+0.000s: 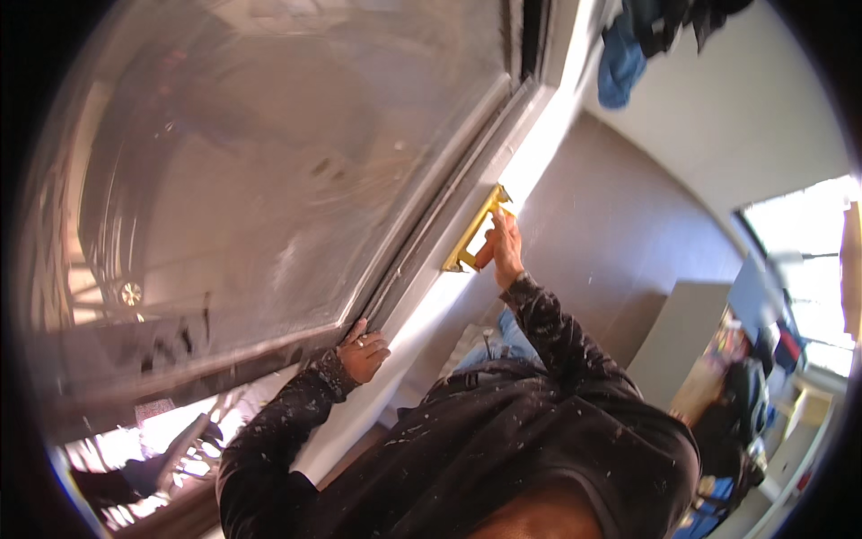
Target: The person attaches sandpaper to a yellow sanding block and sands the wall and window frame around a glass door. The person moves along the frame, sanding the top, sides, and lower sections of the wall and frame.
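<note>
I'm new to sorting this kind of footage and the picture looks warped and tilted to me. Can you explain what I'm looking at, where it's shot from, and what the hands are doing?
There is no machine here: a person is working with bare hands, and one wide fisheye camera worn on the head looks down at them, which is why straight edges bend and the room seems tipped. The dark, paint-flecked sleeves are the person's own arms. The right hand has its grip closed on a yellow hand tool, pressed against the white window frame. The left hand rests flat on the frame's lower corner, holding nothing. The large smeared window pane fills the upper left. Blue and dark clothes hang at the top, and another person sits at the right.
</note>
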{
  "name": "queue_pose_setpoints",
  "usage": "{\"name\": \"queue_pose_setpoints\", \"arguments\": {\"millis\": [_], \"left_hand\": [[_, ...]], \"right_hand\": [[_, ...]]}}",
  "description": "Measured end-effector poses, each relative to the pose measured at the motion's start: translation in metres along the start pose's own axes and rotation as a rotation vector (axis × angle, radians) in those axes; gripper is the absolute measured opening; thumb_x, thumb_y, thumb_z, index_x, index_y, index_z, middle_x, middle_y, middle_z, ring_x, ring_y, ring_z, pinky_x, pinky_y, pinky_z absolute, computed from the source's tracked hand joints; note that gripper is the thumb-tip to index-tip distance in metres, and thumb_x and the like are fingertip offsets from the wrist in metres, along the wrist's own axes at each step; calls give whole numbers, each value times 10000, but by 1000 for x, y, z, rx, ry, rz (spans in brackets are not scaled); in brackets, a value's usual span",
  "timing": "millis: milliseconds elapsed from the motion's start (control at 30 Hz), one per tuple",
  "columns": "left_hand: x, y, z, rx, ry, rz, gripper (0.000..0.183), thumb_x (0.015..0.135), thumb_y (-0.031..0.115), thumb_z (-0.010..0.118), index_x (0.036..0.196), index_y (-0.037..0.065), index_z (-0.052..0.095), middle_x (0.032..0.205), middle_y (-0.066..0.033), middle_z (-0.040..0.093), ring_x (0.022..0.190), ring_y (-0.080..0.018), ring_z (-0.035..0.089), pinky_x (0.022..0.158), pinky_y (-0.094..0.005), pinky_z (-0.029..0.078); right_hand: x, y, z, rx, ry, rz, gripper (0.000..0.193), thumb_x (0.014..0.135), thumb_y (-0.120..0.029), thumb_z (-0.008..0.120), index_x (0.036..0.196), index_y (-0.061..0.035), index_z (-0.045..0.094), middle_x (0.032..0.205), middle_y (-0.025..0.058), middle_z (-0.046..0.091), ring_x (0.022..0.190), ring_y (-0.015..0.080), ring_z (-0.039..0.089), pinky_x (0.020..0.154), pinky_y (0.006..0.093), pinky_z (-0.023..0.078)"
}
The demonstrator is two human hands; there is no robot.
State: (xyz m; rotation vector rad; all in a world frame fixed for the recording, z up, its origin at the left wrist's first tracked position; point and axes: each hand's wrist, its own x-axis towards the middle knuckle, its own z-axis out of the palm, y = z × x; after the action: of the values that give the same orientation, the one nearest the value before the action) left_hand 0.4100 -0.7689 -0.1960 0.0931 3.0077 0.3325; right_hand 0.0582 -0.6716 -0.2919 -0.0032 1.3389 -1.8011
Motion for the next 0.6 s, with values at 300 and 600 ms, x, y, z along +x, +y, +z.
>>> {"name": "queue_pose_setpoints", "arguments": {"millis": [300,600], "left_hand": [[103,71,63,-533,303,-679,283,855,255,633,1048,56,691,1062,-93,683,1071,-290,622,979,-383,469],[295,23,226,-1407,608,-795,548,931,528,527,1183,48,604,1012,-100,671,874,-160,600,800,-336,487]], "right_hand": [[49,-73,-73,-101,-649,421,505,982,-472,455,1167,-8,527,939,97,617,793,224,599,745,366,505],[116,-82,-74,-357,-942,846,341,1008,-228,488,1280,-37,412,1244,156,554,1061,317,621,907,394,534]]}}
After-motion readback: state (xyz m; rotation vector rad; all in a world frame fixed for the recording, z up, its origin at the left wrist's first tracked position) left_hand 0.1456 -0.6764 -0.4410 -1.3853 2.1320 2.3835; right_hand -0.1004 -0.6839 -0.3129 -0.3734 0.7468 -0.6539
